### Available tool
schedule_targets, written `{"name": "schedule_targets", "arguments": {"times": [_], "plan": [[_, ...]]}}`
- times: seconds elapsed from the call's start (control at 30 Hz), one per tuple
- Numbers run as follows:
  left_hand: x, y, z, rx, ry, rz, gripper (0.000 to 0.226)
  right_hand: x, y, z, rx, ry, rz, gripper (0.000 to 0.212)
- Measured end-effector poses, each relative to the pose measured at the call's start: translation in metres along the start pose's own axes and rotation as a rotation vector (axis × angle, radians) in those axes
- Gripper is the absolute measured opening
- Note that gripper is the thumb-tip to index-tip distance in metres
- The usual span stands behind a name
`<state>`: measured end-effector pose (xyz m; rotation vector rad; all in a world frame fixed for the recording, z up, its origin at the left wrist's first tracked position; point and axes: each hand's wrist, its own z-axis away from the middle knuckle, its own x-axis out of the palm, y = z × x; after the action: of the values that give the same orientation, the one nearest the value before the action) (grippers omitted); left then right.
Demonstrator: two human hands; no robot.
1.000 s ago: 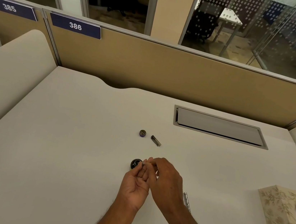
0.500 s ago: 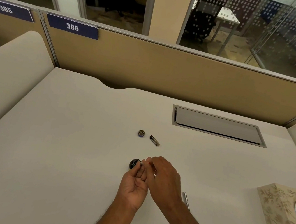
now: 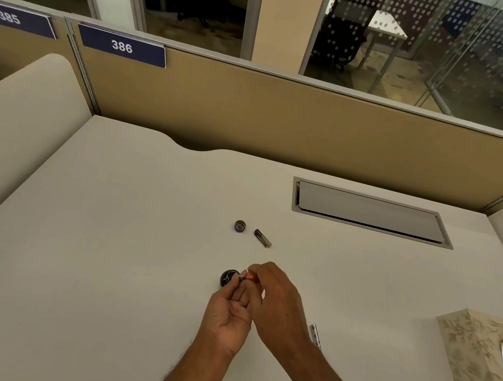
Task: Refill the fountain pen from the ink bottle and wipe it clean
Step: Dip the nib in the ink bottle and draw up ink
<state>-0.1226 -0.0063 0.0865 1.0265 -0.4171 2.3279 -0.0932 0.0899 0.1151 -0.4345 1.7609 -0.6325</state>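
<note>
A dark blue rectangular plate with white digits (image 3: 122,46) on the tan partition's top rail reads "386". A second matching blue plate (image 3: 9,17) further left reads "385".

- Open-plan office.
- Pale laminate desk (image 3: 108,251) enclosed by tan fabric partition panel (image 3: 284,124).
- Blue numbered placards "385" (image 3: 10,18) and "386" (image 3: 122,46).
- Grey metal cable-access flap (image 3: 369,212) set in the desktop.
- Dotted frosted glass walls (image 3: 455,41) behind.
</note>
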Motion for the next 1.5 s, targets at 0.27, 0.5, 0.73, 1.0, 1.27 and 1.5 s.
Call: {"name": "schedule_targets", "arguments": {"times": [0.27, 0.5, 0.73, 1.0, 1.27, 1.5], "plan": [[-0.0031, -0.0023, -0.0037, 0.023, 0.003, -0.011, 0.022, 0.0037, -0.0004, -0.0015, -0.014, 0.014, -0.061, 0.016], [-0.0053, -0.0022, -0.0072, 0.024, -0.011, 0.007, 0.039, -0.0019, -0.0059, -0.0016, -0.031, 0.016, -0.097, 0.019], [-0.0042, -0.0031, -0.0066, 0.035, 0.018, -0.013, 0.048, -0.0001, -0.0039, -0.0012, 0.050, 0.078, -0.154, 0.012], [-0.0050, -0.0022, -0.0093, 0.036, 0.007, -0.041, 0.023, -0.0042, -0.0050, -0.0029, 0.081, 0.043, -0.214, 0.020], [-0.0036, -0.0031, -0.0075, 0.028, 0.010, -0.028, 0.024, -0.0040, -0.0057, -0.0028, 0.026, 0.017, -0.151, 0.016], [-0.0025, -0.0030, -0.0064, 0.019, 0.003, -0.016, 0.025, -0.0039, -0.0065, -0.0054, 0.035, 0.067, -0.115, 0.009]]}}
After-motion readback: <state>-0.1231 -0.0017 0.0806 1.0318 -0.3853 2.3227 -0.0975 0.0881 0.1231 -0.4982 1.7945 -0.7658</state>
